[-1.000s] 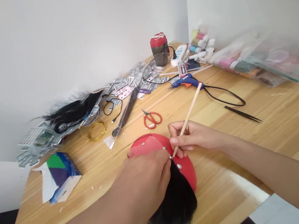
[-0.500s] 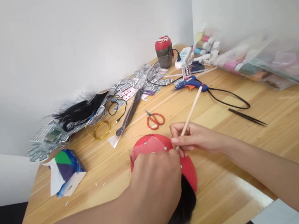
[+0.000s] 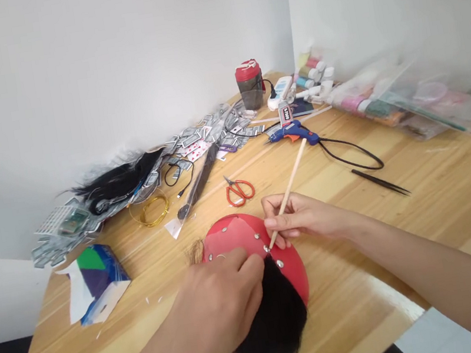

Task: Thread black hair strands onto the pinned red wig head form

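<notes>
A red round piece [image 3: 298, 274] dotted with silver studs lies on the wooden table. Black hair [image 3: 278, 307] spreads over its near side and hangs toward me. My left hand [image 3: 228, 297] is over the left of the piece, its fingers closed at the upper edge of the hair; the fingertips are partly hidden. In my right hand [image 3: 289, 220] is a thin wooden stick [image 3: 293, 176], held slanted like a pencil. The stick's lower tip touches down by a stud at the hair's top edge.
Red-handled scissors [image 3: 240, 191] lie just beyond the piece. Further back are a blue glue gun [image 3: 295, 131], black tweezers [image 3: 379, 181] and a lidded cup [image 3: 249, 85]. Gold wire [image 3: 154, 211], more black hair [image 3: 120, 183] and a blue packet [image 3: 102, 278] are at left.
My left hand has drawn back to the left, uncovering more of the hair and studs. The stick's tip has come down to the hair's edge. The whole view has shifted slightly.
</notes>
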`<action>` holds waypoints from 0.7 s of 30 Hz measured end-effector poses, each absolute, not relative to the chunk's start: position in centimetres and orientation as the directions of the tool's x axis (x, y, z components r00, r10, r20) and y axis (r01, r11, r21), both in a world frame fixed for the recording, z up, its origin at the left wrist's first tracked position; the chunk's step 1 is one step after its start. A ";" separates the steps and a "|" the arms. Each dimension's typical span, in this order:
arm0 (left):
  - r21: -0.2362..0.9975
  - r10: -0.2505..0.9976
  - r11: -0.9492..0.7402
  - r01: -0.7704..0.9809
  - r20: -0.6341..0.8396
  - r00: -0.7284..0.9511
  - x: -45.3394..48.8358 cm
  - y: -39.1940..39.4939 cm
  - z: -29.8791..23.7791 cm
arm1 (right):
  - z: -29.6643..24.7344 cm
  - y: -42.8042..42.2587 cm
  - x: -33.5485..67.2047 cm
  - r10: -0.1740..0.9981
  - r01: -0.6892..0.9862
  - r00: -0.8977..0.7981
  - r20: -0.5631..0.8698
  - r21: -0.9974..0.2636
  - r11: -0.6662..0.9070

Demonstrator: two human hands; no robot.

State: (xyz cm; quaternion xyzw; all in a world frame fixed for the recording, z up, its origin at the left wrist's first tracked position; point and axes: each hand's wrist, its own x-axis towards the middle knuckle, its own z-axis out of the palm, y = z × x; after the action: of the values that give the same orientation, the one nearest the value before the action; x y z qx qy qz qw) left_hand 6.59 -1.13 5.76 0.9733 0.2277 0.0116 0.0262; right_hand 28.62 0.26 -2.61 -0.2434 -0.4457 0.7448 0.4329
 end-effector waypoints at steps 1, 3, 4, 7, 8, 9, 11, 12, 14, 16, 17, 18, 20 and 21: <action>0.093 0.423 -0.904 0.417 0.057 0.905 6.3 -0.9 5.5 | -2.6 0.2 28.7 0.863 -0.424 -0.506 0.022 -0.877 -0.226; 0.166 0.375 -0.922 0.351 0.148 0.915 6.0 -0.4 4.7 | -2.6 0.2 28.8 0.863 -0.412 -0.505 0.018 -0.883 -0.223; 0.203 0.352 -0.928 0.312 0.200 0.915 5.9 -0.1 4.3 | -2.7 0.2 28.9 0.862 -0.407 -0.506 0.016 -0.886 -0.222; 0.309 0.287 -0.934 0.180 0.346 0.893 5.9 0.4 3.2 | -2.7 0.2 29.1 0.859 -0.395 -0.512 0.012 -0.891 -0.223; 0.340 0.273 -0.930 0.142 0.378 0.884 5.9 0.5 3.0 | -2.8 0.2 29.2 0.857 -0.394 -0.515 0.012 -0.891 -0.224; 0.372 0.265 -0.922 0.110 0.397 0.878 5.9 0.6 2.8 | -2.8 0.2 29.3 0.855 -0.393 -0.519 0.012 -0.892 -0.225; 0.432 0.264 -0.899 0.069 0.412 0.872 5.9 0.8 2.6 | -2.8 0.1 29.5 0.850 -0.390 -0.527 0.014 -0.892 -0.227; 0.450 0.272 -0.891 0.064 0.416 0.867 5.9 0.8 2.5 | -2.9 0.1 29.6 0.848 -0.390 -0.530 0.014 -0.892 -0.229; 0.463 0.288 -0.884 0.067 0.427 0.857 5.9 0.8 2.4 | -2.8 0.0 29.8 0.846 -0.387 -0.534 0.016 -0.893 -0.228; 0.462 0.301 -0.884 0.076 0.435 0.849 5.8 0.8 2.3 | -2.7 -0.1 30.0 0.842 -0.377 -0.538 0.017 -0.899 -0.223; 0.458 0.302 -0.885 0.078 0.439 0.846 5.8 0.8 2.3 | -2.6 -0.2 30.0 0.841 -0.371 -0.542 0.017 -0.902 -0.221; 0.453 0.301 -0.888 0.079 0.442 0.845 5.8 0.7 2.2 | -2.5 -0.3 30.1 0.838 -0.361 -0.545 0.015 -0.907 -0.218; 0.437 0.299 -0.895 0.086 0.445 0.844 5.9 0.6 2.2 | -2.2 -0.5 30.3 0.839 -0.334 -0.543 0.011 -0.920 -0.204; 0.428 0.296 -0.899 0.088 0.447 0.844 5.9 0.6 2.2 | -2.0 -0.6 30.3 0.842 -0.316 -0.539 0.011 -0.930 -0.190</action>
State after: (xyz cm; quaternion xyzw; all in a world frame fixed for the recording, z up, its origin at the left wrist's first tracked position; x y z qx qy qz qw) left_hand 5.90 0.59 2.23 0.9393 0.1022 0.2595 0.1996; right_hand 30.29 -0.64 -2.01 -0.2657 -0.4951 0.7242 0.3998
